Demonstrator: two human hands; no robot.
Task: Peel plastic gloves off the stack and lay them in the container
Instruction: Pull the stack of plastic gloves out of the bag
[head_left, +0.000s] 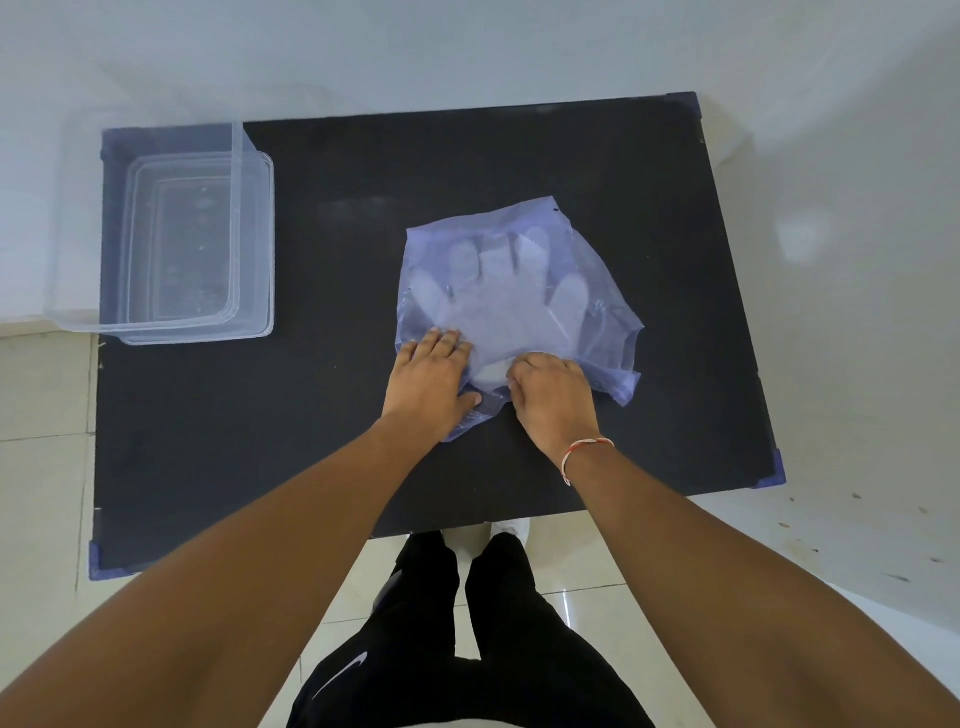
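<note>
A stack of clear plastic gloves (493, 306) lies fingers-away inside a bluish see-through bag (597, 291) at the middle right of the black table (337, 415). My left hand (431, 379) rests flat on the bag's near left edge, fingers spread. My right hand (550, 395) is curled at the cuff end of the stack, fingertips pinching the plastic there. Whether it grips a glove or only the bag is unclear. The clear rectangular container (249, 249) stands at the table's far left corner with nothing visible in it.
The container overhangs the table's left edge a little. Blue corner caps (776, 470) mark the table's near corners. Tiled floor surrounds the table, and my legs stand at its near edge.
</note>
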